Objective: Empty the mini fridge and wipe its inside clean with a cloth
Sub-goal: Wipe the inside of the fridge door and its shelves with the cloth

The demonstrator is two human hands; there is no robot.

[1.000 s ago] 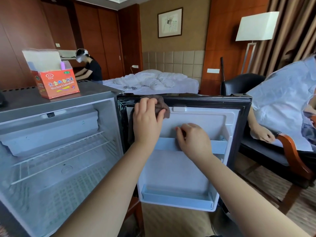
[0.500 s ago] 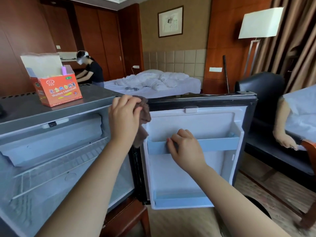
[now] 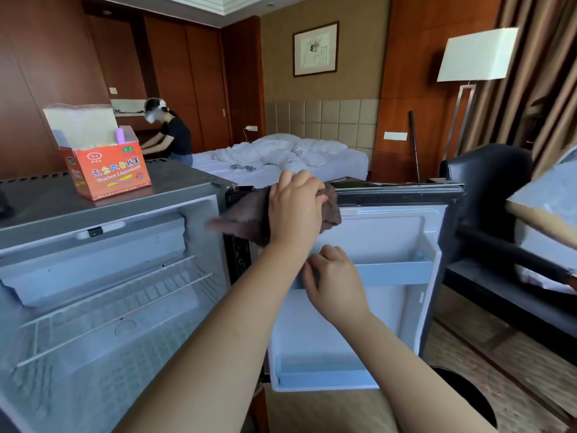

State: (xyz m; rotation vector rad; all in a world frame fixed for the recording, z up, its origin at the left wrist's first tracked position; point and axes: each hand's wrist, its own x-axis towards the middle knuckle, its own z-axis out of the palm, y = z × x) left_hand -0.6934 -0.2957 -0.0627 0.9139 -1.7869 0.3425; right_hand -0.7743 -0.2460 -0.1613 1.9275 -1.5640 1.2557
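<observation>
Carried the cloth [image 3: 246,217] rightward, off the hinge side of half a second before and onto the top edge of the open door [image 3: 384,232], just above the centre of the frame. Held it clamped in the left grip [image 3: 295,210], fingers curled over the bunched brown fabric, with a loose corner trailing toward the left. Kept the right grip [image 3: 335,285] curled over the rail of the pale blue upper door shelf [image 3: 393,273], right of centre, seemingly to brace the door. Judged the step in hand to be wiping the door's top rim and seal. Needed firm, even strokes along that rim, with the brace held to stop any swing away under the push. Needed the loose corner tucked in, so as not to drag over wiped plastic. Then wanted a pass down the liner and into both troughs, lower door shelf [image 3: 324,375] last. Saw the mini fridge [image 3: 175,185] filling the left half of the frame, cabinet open, wire shelf [image 3: 118,304] bare, pale inside. Spotted something small and bluish [image 3: 419,256] in the far corner of the upper door shelf, too blurred to name. Noted an orange box [image 3: 109,173] standing on the fridge top, upper left.
</observation>
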